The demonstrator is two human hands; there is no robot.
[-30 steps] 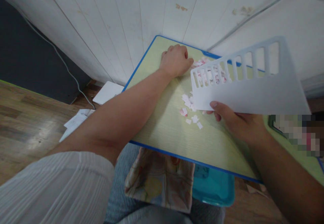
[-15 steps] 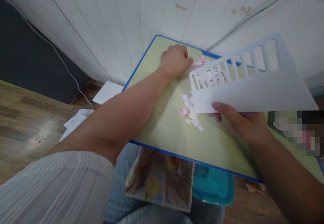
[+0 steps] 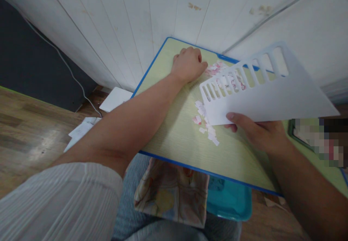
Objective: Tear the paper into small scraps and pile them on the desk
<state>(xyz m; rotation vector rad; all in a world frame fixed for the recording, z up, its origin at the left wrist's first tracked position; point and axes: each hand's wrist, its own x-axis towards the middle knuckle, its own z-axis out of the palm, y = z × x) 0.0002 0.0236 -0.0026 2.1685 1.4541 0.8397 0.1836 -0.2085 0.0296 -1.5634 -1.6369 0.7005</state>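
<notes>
Head view, nearest: a ribbed, whitish fabric sleeve (image 3: pixel 67 201) fills the lower left of the frame, and blue-grey trousers (image 3: pixel 133 193) show at the bottom centre.
Lap: a patterned cloth in cream, pink and brown (image 3: pixel 171 204) lies over the trousers, just left of a shallow teal plastic tray (image 3: pixel 233 203).
Right hand: the bare right hand (image 3: pixel 257 134), right of centre, grips the lower edge of a thin white plastic sheet (image 3: pixel 261 103), thumb on top.
Slotted sheet: it slants over the right half of the frame, its row of rounded slots looking smaller toward the left; I cannot tell whether it touches the tabletop.
Scraps: small pink-and-white paper scraps (image 3: pixel 213 135) lie at the sheet's left corner, mid-frame, with more above, some seen through the slots.
Left hand: the bare left hand (image 3: pixel 189 63), upper centre, has its fingers curled downward beside the upper scraps; I cannot tell whether it holds anything.
Table: pale yellow-green wood-grain top with a blue rim (image 3: pixel 168 132), centre.
Wall: white boards (image 3: pixel 176 19) cross the top, a grey cable (image 3: pixel 277 10) running down from the upper right.
</notes>
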